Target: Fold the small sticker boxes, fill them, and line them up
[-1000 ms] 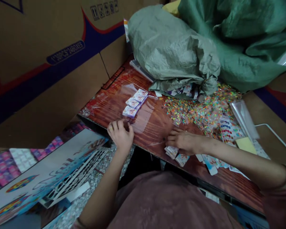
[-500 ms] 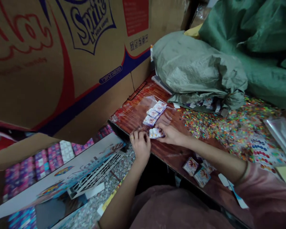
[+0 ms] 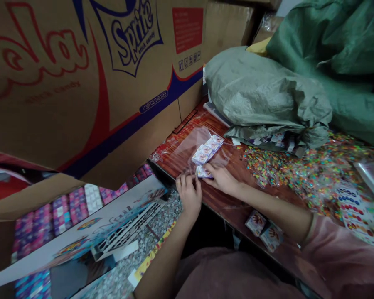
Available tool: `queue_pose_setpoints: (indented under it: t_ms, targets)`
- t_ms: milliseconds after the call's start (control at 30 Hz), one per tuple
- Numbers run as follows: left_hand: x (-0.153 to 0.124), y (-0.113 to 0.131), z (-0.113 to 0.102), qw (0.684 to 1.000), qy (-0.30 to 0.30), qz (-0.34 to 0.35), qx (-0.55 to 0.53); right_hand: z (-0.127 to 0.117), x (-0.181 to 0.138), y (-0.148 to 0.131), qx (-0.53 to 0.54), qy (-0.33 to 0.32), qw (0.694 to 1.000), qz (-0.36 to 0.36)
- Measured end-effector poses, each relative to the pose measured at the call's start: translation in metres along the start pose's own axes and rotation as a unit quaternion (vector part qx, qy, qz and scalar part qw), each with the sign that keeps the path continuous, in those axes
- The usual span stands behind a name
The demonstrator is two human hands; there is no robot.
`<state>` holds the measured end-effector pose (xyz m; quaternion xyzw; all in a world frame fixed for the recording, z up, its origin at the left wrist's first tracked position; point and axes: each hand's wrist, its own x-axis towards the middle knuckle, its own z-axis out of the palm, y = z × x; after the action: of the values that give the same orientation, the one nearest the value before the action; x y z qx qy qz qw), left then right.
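- Pinching one small packet (image 3: 202,171) with the right hand (image 3: 222,179), thumb and fingers closed on it, near the left corner of the desk's (image 3: 237,205) near edge.
- Pressing that packet against the open mouth of one clear bag (image 3: 184,145), which is lying flat on the desk.
- Curling the left hand (image 3: 189,193) at the desk's near edge, just beside the right, fingertips touching the bag's mouth; cannot tell whether it is gripping the film.
- Counting three more packets (image 3: 207,149) in a row inside the bag, running toward the far edge.
- Counting two further packets (image 3: 256,222) side by side at the near edge, just beside the right forearm and well apart from the bag.
- Seeing one wide scatter of bright little pieces (image 3: 299,170) across the desk's middle, one grey-green sack (image 3: 268,95) at the far edge, and printed sticker sheets (image 3: 355,205) toward the right edge, number unclear.
- Facing one large cardboard box (image 3: 81,91) beyond the left edge.
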<state>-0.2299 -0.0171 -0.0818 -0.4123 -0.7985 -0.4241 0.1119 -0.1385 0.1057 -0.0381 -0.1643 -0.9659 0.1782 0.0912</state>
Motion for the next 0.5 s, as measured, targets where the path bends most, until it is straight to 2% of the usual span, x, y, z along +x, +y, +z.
queue_pose_setpoints:
  t_ms: [133, 233, 400, 500]
  targets:
    - [-0.001, 0.001, 0.000, 1.000, -0.010, 0.007, 0.002, 0.008, 0.003, -0.006, -0.027, 0.026, 0.999, 0.026]
    - [-0.001, 0.001, 0.000, 1.000, -0.006, 0.011, 0.007, 0.012, 0.005, -0.008, -0.007, 0.045, 0.998, 0.040]
    - [0.002, 0.000, -0.003, 1.000, 0.003, 0.012, 0.007, 0.009, 0.004, -0.002, 0.095, 0.079, 0.992, 0.004]
    - [0.002, 0.000, -0.004, 1.000, -0.005, 0.015, 0.009, 0.008, 0.003, 0.003, 0.104, 0.083, 0.991, -0.010]
